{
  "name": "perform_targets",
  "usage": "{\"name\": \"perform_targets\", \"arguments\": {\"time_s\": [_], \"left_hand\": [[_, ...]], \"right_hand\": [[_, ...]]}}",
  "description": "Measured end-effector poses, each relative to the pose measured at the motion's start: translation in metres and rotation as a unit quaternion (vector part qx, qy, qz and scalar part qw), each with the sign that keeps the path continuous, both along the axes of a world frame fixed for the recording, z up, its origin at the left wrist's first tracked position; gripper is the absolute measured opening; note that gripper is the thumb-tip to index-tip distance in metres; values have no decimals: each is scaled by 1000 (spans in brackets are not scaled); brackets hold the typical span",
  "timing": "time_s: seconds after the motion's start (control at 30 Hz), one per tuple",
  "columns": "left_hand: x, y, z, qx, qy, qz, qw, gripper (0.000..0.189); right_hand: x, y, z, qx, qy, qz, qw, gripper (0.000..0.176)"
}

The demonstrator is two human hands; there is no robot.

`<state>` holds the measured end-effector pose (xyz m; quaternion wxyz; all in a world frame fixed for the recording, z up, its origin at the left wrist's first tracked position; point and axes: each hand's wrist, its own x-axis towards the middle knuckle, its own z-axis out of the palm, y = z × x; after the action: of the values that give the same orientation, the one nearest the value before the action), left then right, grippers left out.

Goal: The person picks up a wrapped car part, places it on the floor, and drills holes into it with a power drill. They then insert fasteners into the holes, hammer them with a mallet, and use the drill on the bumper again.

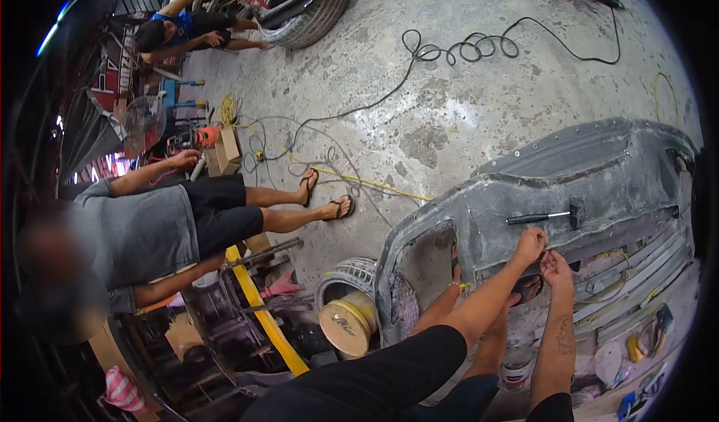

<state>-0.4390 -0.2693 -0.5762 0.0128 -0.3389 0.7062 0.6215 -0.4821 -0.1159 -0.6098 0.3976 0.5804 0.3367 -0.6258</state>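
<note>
My left hand [532, 244] is closed at the near edge of a large grey moulded vehicle body panel [517, 190]. Just beside it, my right hand [556, 268] is closed too, its fingertips close to those of the left. Whatever lies between the fingers is too small to make out. A hammer [543, 217] with a black grip and dark head rests on the panel, just beyond my left hand.
A person in a grey shirt [146, 231] stands at left; another person [180, 32] crouches by a tyre [318, 21]. A black coiled cable [479, 46] crosses the concrete floor. Near the panel's left end are a bucket [348, 325] and a yellow bar [266, 313].
</note>
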Motion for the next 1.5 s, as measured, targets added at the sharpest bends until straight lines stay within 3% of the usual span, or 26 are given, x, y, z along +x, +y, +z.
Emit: {"name": "perform_targets", "arguments": {"time_s": [0.33,0.43,0.5,0.63,0.7,0.9,0.93,1.0,1.03,1.1,1.33,1.43,1.5], "left_hand": [[6,1,13,32,-7,13,999,17],[0,4,18,1,-32,22,999,14],[1,7,16,-29,-40,50,998,18],[1,15,1,-18,-71,45,996,22],[-1,22,-8,-124,-88,24,988,25],[-6,39,-16,-169,-137,57,974,25],[-3,34,-10,-169,-140,61,974,25],[0,23,-3,-41,-115,55,991,24],[2,22,-1,-40,-114,54,991,24],[3,14,3,-48,1,36,998,24],[-1,21,-11,-99,-77,50,991,17],[-7,24,-16,-128,-110,48,984,14],[2,8,-14,-55,-28,-4,998,15]], "right_hand": [[3,-1,9,19,-24,-7,999,7],[4,3,12,-23,2,-29,999,11],[3,8,12,-27,40,61,997,12],[8,6,5,-19,98,100,990,11],[8,4,1,-10,66,81,995,11],[4,1,4,-25,69,96,993,15],[3,2,4,-27,66,100,992,15],[-3,5,6,-46,52,120,990,16],[-5,6,8,-44,53,119,990,16],[-9,6,6,-48,46,143,987,15],[-5,10,-24,-54,14,59,997,13],[-7,10,-6,-57,55,74,994,12],[-7,0,20,-13,88,182,979,16]]}}
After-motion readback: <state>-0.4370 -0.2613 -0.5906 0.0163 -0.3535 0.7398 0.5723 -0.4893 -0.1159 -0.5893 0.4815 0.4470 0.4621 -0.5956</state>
